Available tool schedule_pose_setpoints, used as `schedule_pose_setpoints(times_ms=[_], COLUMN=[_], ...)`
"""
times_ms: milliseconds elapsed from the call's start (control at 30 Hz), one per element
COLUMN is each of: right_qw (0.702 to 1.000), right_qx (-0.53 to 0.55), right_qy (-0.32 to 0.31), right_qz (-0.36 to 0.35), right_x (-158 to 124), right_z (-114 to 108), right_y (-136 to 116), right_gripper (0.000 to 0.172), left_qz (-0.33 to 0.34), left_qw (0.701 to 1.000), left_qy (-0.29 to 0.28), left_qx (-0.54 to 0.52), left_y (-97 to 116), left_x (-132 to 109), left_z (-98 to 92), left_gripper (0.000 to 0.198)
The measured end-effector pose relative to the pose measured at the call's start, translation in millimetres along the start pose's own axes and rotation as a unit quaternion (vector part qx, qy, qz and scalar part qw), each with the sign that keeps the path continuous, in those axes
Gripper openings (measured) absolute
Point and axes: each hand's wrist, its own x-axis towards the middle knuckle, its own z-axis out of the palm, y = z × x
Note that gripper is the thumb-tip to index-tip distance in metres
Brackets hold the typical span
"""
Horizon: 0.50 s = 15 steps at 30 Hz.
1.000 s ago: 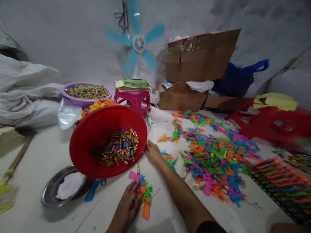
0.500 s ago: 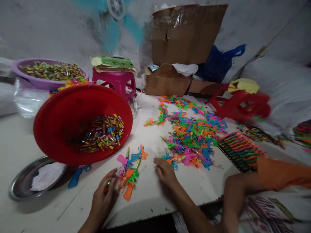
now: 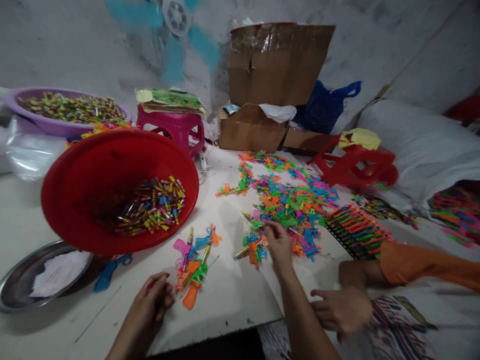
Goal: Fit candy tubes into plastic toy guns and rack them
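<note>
My left hand (image 3: 152, 302) rests low over the white table with its fingers curled; what lies in them, if anything, is hidden. Just right of it sits a small cluster of plastic toy guns (image 3: 193, 272) in orange, green, pink and blue, some with wrapped candy tubes stuck in them. My right hand (image 3: 279, 247) reaches to the near edge of a big heap of toy guns (image 3: 296, 205), fingertips pinched together; whatever they grip cannot be made out. A blue toy gun (image 3: 108, 272) lies alone beside the red basin (image 3: 67, 215), which is tilted and holds many candy tubes (image 3: 157, 205).
A metal tray (image 3: 11, 295) with white paper stands at the left. Behind are a purple basin (image 3: 45, 127), a pink stool (image 3: 180, 127), cardboard boxes (image 3: 251, 130) and a red stool (image 3: 348, 165). At the right, a co-worker's hand (image 3: 341, 307) is near a toy-gun row (image 3: 356, 230).
My right hand has moved right and forward to the heap. A red item seen in my left hand earlier no longer shows. The co-worker's hand has come into view, and the view has shifted slightly.
</note>
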Motion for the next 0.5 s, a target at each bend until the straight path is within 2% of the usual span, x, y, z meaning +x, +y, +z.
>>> schedule_pose_setpoints(times_ms=[67, 100, 167, 233, 333, 400, 500], right_qw=[0.988, 0.978, 0.961, 0.956, 0.965, 0.965, 0.966], right_qx=[-0.055, -0.086, -0.149, -0.175, -0.119, -0.072, -0.030], right_qy=[-0.142, -0.189, -0.235, -0.234, -0.226, -0.232, -0.230], right_qz=[0.003, 0.003, 0.002, 0.006, 0.064, 0.101, 0.111], right_x=[-17.8, -26.9, -40.4, -44.5, -36.4, -29.7, -29.2], right_z=[40.8, 62.7, 101.8, 127.2, 135.9, 128.9, 113.3], right_y=[5.4, 5.4, 0.8, -5.5, -7.4, -2.4, 4.9], right_gripper=[0.025, 0.027, 0.034, 0.039, 0.028, 0.018, 0.018], left_qz=[0.024, 0.041, 0.068, 0.083, 0.084, 0.079, 0.078], left_qw=[0.999, 0.999, 0.996, 0.994, 0.994, 0.994, 0.995], left_qy=[-0.015, -0.014, -0.008, -0.003, -0.004, 0.000, -0.005], left_qx=[0.015, 0.027, 0.052, 0.069, 0.070, 0.071, 0.068], left_y=[-2.5, -2.1, 1.5, 7.1, 14.4, 16.6, 16.7], left_x=[-1.0, -1.9, -4.2, -6.2, -8.6, -9.8, -10.2], left_z=[4.8, 7.1, 9.3, 6.5, -4.6, -10.4, -7.1], left_gripper=[0.045, 0.046, 0.048, 0.048, 0.047, 0.047, 0.047])
